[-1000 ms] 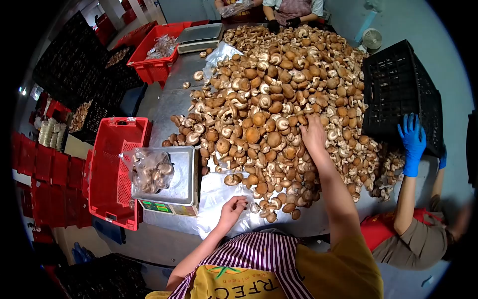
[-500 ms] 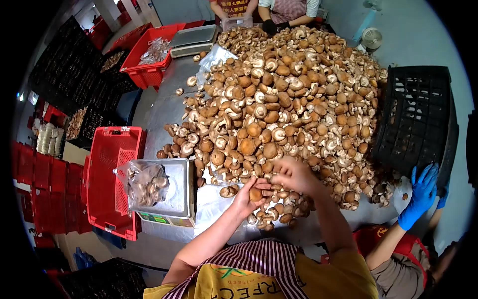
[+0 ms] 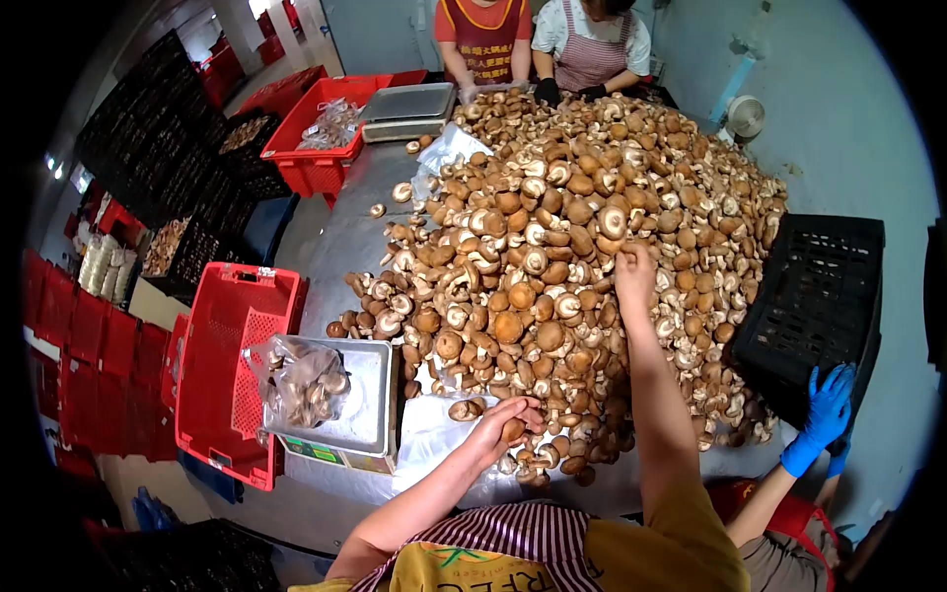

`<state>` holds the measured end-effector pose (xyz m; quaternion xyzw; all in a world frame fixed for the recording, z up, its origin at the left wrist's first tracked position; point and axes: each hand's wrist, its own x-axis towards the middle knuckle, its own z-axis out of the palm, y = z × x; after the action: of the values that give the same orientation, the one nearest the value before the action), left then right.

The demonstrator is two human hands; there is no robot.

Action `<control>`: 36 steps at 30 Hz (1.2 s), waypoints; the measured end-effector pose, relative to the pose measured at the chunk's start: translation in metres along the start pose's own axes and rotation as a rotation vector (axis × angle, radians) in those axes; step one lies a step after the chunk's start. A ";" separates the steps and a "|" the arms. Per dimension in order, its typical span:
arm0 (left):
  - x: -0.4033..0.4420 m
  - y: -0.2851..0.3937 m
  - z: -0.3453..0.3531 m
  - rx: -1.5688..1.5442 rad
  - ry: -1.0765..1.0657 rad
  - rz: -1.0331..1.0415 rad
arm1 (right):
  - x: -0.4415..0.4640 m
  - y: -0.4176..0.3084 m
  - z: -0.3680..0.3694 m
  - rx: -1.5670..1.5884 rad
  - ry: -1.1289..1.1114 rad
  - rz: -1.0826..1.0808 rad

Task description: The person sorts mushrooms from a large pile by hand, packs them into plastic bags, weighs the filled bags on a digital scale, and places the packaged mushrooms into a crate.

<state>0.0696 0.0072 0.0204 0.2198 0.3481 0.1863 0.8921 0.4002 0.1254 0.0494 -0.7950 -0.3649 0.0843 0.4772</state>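
Fingers [image 3: 525, 406] of the bare left hand [image 3: 490, 434] are curled around a small round brown mushroom [image 3: 512, 430], which is held against the palm, with the back of the hand turned toward the body. By the bare right hand [image 3: 635, 279], reached out farther over the tabletop, a large heap of brown-capped mushrooms with pale stems [image 3: 582, 187] is touched; its fingers are bent downward among the caps, and whether one is gripped there cannot be told. Just beyond these fingertips, a large pale-edged cap [image 3: 612, 222] is seen.

The heap is spread over a grey metal tabletop [image 3: 340, 261]. Near the left hand, a white plastic sheet [image 3: 422, 434] is laid flat. Beside it, a silver weighing scale with a green display [image 3: 372, 405] is placed, and on its plate a clear plastic bag filled with mushrooms [image 3: 304, 380] is set. Next to the scale, a red plastic crate [image 3: 212, 375] is seen. On the right side, a black slatted plastic crate [image 3: 819, 286] is touched by a blue-gloved hand [image 3: 827, 412] of another person.
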 end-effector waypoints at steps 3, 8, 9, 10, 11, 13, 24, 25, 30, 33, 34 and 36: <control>0.014 -0.002 0.004 0.060 -0.068 -0.020 | -0.010 -0.004 -0.010 -0.075 -0.022 0.022; 0.025 0.000 0.014 0.051 -0.128 -0.047 | 0.015 -0.037 -0.008 -0.385 -0.119 -0.053; 0.024 0.002 0.017 0.053 -0.114 -0.040 | 0.019 -0.042 -0.007 -0.413 -0.130 -0.028; 0.020 0.005 0.017 0.058 -0.095 -0.034 | 0.023 -0.040 -0.007 -0.409 -0.119 -0.031; 0.019 0.006 0.013 0.059 -0.096 -0.035 | 0.025 -0.038 -0.005 -0.404 -0.112 -0.037; 0.013 0.004 0.000 0.049 -0.067 -0.015 | 0.023 -0.021 -0.005 -0.249 -0.060 -0.094; 0.010 0.029 0.012 -0.001 -0.287 -0.045 | -0.140 -0.058 -0.071 0.105 -1.180 -0.165; 0.011 0.028 0.011 -0.046 -0.275 -0.048 | -0.142 -0.069 -0.070 0.105 -1.190 -0.165; 0.011 0.015 -0.009 -0.142 -0.211 0.037 | -0.117 -0.125 -0.023 -0.128 -0.870 -0.446; -0.003 0.010 -0.019 -0.121 -0.205 0.002 | -0.099 -0.118 0.057 -0.290 -0.493 -0.837; -0.005 0.004 -0.026 -0.108 -0.218 0.035 | -0.093 -0.107 0.077 -0.396 -0.442 -0.835; -0.015 -0.001 -0.035 -0.103 -0.231 0.071 | -0.093 -0.087 0.094 -0.559 -0.449 -0.835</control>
<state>0.0353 0.0082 0.0051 0.2059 0.2250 0.2090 0.9291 0.2445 0.1538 0.0515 -0.6415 -0.7507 -0.0447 0.1514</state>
